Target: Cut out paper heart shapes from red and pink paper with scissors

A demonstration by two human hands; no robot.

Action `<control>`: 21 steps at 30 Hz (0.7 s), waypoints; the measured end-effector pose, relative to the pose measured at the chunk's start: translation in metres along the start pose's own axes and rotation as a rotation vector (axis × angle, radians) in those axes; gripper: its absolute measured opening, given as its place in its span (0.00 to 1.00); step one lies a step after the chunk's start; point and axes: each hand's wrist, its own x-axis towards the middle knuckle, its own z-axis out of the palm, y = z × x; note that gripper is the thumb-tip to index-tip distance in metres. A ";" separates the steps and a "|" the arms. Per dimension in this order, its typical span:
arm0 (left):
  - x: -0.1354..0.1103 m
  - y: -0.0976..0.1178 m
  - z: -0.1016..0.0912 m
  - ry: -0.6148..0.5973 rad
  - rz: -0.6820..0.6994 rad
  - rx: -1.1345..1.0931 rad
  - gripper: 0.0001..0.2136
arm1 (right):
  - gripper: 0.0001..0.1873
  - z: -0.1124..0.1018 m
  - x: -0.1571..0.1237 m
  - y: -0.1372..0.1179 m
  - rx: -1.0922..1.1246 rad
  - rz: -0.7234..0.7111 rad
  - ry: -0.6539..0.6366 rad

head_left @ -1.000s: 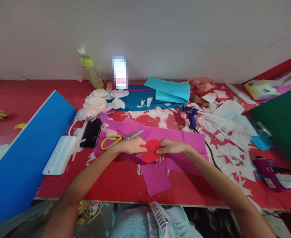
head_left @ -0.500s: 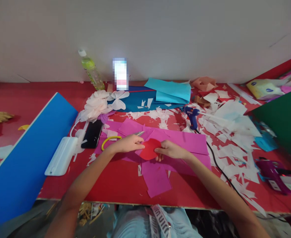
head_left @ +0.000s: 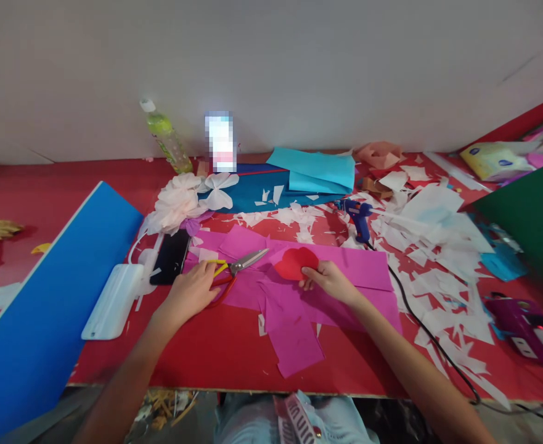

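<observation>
My right hand (head_left: 323, 280) pinches a red paper shape (head_left: 296, 264) with rounded, scalloped edges by its right side, thumb on top. It is held just over sheets of magenta paper (head_left: 359, 268). To the left, my left hand (head_left: 193, 291) has its fingers closed at the handles of a pair of scissors (head_left: 242, 262). One handle is yellow, the other orange-red, and the metal blades point right toward the red paper. Part of the handles is hidden by my fingers.
Left of the scissors lie a black phone (head_left: 170, 258), a white flat device (head_left: 113, 302) and a blue board (head_left: 63, 283). White paper flowers (head_left: 179, 200) sit behind. A blue glue gun (head_left: 358, 217), its black cord (head_left: 410, 311) and white paper scraps (head_left: 447, 283) are to the right.
My left hand has let go of the red paper and moved left and down to the scissors, closing on their handles. My right hand keeps the red paper, now slightly farther right.
</observation>
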 end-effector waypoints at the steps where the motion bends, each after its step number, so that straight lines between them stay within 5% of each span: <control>1: -0.001 0.002 0.002 -0.001 -0.003 0.003 0.21 | 0.27 0.001 0.000 0.000 0.009 -0.013 0.013; 7: 0.005 0.004 0.004 -0.020 -0.037 0.031 0.16 | 0.26 0.003 -0.002 0.000 0.066 -0.058 0.051; 14: -0.011 -0.006 -0.005 0.042 0.141 0.015 0.17 | 0.24 0.000 -0.005 -0.003 0.138 -0.115 0.089; 21: -0.015 0.015 -0.023 0.033 0.226 -0.040 0.19 | 0.24 0.005 -0.015 -0.012 0.128 -0.129 0.124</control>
